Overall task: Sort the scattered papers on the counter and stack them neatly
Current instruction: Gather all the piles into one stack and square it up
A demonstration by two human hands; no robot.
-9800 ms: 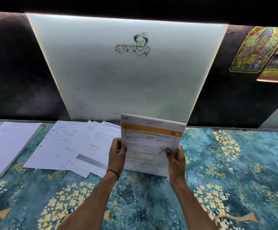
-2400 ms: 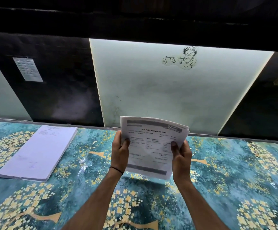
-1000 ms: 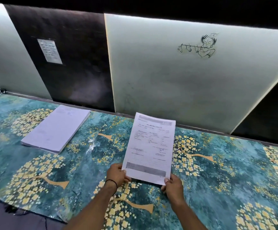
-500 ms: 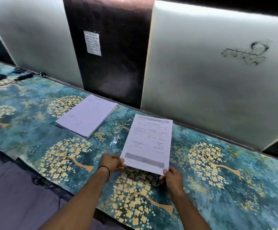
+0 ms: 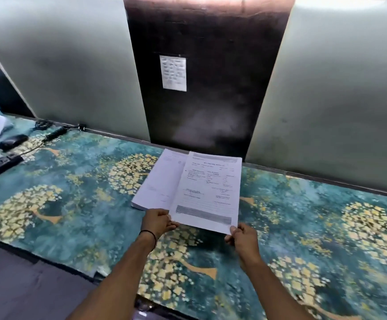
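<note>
I hold a sheaf of printed papers (image 5: pixel 208 192) by its near edge, above the counter. My left hand (image 5: pixel 159 221) pinches its near left corner. My right hand (image 5: pixel 242 235) pinches its near right corner. The sheaf hangs partly over a thick stack of white papers (image 5: pixel 162 181) that lies flat on the counter. The sheaf covers the stack's right part.
The counter (image 5: pixel 72 204) wears a teal cloth with yellow tree patterns. Its front edge runs along the lower left. At the far left lie a black case (image 5: pixel 12 141), a cable (image 5: pixel 54 133) and small items. Behind stand pale panels and a dark panel with a notice (image 5: pixel 173 73).
I have carried the sheaf leftward from the bare counter until it overlaps the thick stack. The view has swung left with it. Both hands kept their hold.
</note>
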